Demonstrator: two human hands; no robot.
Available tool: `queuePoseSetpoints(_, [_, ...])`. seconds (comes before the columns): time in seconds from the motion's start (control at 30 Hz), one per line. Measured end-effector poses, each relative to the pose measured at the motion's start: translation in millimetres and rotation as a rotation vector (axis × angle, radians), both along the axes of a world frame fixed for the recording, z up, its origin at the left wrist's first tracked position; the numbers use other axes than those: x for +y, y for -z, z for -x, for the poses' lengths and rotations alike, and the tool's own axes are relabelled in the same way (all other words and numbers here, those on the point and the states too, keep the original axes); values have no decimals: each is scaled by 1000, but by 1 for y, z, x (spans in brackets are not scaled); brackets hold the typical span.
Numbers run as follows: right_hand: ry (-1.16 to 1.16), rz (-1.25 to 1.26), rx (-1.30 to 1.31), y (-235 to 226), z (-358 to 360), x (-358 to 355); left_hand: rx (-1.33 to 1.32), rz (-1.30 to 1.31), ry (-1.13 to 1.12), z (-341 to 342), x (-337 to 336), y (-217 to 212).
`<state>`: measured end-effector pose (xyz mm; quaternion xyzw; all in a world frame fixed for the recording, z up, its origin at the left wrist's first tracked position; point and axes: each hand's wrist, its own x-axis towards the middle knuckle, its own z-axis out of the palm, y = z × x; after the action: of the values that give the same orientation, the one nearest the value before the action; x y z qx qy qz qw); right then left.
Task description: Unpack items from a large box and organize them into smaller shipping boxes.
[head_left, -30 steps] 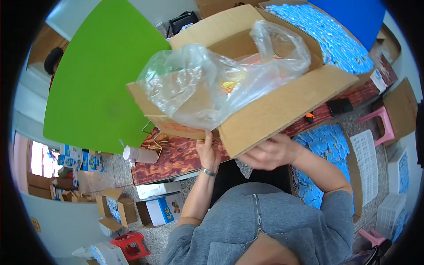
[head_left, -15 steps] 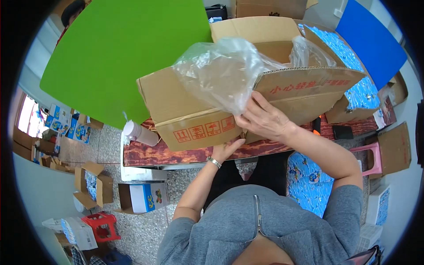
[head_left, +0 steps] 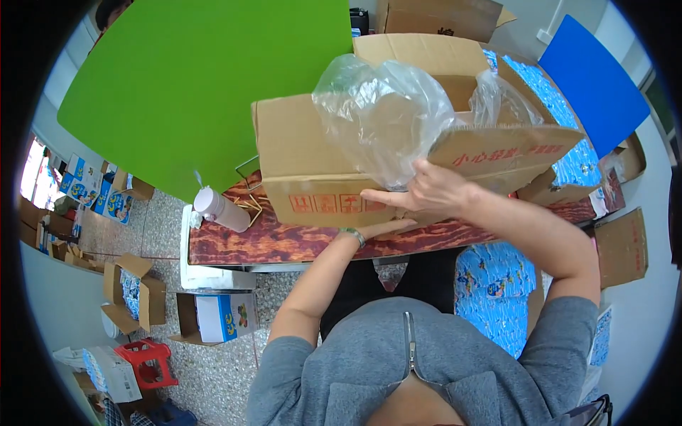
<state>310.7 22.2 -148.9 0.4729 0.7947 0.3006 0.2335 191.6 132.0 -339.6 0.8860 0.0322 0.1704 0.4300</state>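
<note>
A large brown cardboard box [head_left: 305,142] with raised flaps sits tilted on the table in front of me. A clear plastic bag [head_left: 383,106] lines it and spills over its near left side. My right hand [head_left: 437,192] is at the box's near edge, its thumb on the gathered end of the bag and its index finger stretched leftward across the printed cardboard. Low at the box's bottom edge is my left hand [head_left: 383,228], thumb side up, with its other fingers hidden under the cardboard.
The table [head_left: 220,245] has a red-brown patterned top. A pale pink bottle [head_left: 224,211] stands at its left end. Green [head_left: 199,85] and blue [head_left: 593,85] panels rise behind. Blue packets [head_left: 494,295] lie at my right. A red stool [head_left: 148,361] and open cartons occupy the floor left.
The box has shifted to the right and turned slightly. My right hand has moved right along with it, its index finger now extended over the cardboard. My left hand has slid right along the bottom edge.
</note>
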Motion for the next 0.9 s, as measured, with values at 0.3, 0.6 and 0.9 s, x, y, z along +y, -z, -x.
queuePoseSetpoints(0.3, [-464, -131, 138, 3, -11, -19, -117, 530, 86, -9, 9, 24])
queuePoseSetpoints(0.6, [-442, -41, 158, -6, -49, 17, 74, 154, -215, -9, -20, -8])
queuePoseSetpoints(0.9, [-515, -109, 275, 40, -92, 100, -132, 170, -456, -7, -30, 8])
